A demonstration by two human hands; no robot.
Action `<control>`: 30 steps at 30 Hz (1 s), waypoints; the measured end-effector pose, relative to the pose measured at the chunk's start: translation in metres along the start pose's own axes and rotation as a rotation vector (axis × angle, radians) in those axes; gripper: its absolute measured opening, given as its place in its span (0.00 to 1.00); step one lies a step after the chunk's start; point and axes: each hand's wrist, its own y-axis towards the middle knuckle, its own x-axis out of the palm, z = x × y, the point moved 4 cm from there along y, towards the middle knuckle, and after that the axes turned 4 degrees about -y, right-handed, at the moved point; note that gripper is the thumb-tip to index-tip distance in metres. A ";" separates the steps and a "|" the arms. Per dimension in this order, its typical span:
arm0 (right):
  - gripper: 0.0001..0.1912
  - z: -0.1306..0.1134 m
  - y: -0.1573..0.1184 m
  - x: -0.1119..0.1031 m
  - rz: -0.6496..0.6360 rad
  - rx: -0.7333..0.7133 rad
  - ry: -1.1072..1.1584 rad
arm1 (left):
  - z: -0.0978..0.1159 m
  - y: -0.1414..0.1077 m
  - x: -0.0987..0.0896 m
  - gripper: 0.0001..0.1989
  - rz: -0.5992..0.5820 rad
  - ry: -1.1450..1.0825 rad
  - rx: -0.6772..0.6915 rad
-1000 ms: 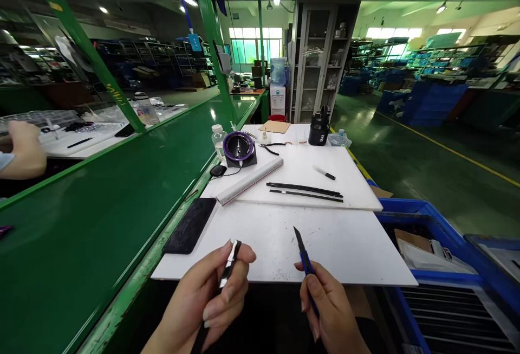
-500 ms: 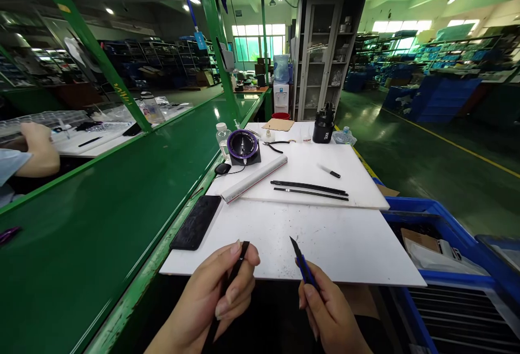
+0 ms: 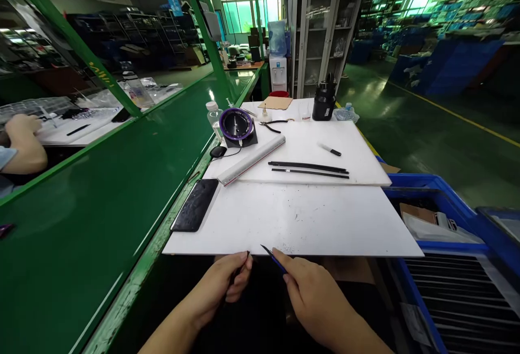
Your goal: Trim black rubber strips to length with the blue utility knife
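My left hand [image 3: 223, 283] is closed on a thin black strip [image 3: 247, 253]; only a small end of it shows past the thumb, and my fingers cover the rest. My right hand [image 3: 312, 291] grips a blue utility knife [image 3: 278, 261], index finger laid along it, its dark blade pointing up and left toward the strip. Blade and strip are apart. Both hands are at the near edge of the white board [image 3: 325, 224], which has dark specks on it. Farther back lie several similar black strips [image 3: 309, 168].
On the board are a phone [image 3: 195, 205], a long white bar [image 3: 254, 159], a marker-like pen [image 3: 330, 149], pliers [image 3: 273, 124], a purple-rimmed round device [image 3: 235, 124] and a black bottle [image 3: 324, 102]. Blue crates [image 3: 430, 180] stand right. A co-worker's arm [image 3: 26, 142] shows left.
My hands have come closer together and lower. The knife has turned to point more to the left, toward the strip, which now shows less. The camera view has tilted downward.
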 end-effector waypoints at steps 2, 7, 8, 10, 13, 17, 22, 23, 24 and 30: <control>0.29 -0.005 0.002 0.002 -0.024 -0.002 -0.054 | -0.002 0.002 0.000 0.17 0.022 0.012 -0.013; 0.28 -0.008 0.005 0.006 -0.064 -0.014 -0.107 | -0.011 0.007 -0.004 0.16 0.067 0.018 -0.065; 0.28 -0.008 0.005 0.007 -0.072 -0.015 -0.119 | -0.012 0.008 -0.005 0.16 0.061 -0.001 -0.071; 0.28 -0.008 0.007 0.008 -0.094 -0.017 -0.138 | -0.014 0.009 -0.005 0.16 0.045 -0.032 -0.084; 0.28 -0.009 0.008 0.010 -0.108 -0.022 -0.137 | -0.014 0.010 -0.004 0.15 0.019 -0.056 -0.090; 0.29 -0.009 0.008 0.010 -0.104 -0.025 -0.132 | -0.012 0.010 -0.002 0.15 -0.006 -0.085 -0.083; 0.28 -0.006 0.009 0.008 -0.103 -0.023 -0.128 | -0.012 0.012 0.001 0.14 -0.006 -0.117 -0.084; 0.28 -0.006 0.009 0.008 -0.106 -0.021 -0.124 | -0.012 0.013 0.001 0.14 0.002 -0.115 -0.086; 0.28 -0.006 0.009 0.008 -0.109 -0.021 -0.118 | -0.012 0.013 0.001 0.14 0.011 -0.113 -0.088; 0.29 -0.007 0.010 0.008 -0.116 -0.032 -0.068 | -0.011 0.013 0.003 0.15 0.017 -0.110 -0.089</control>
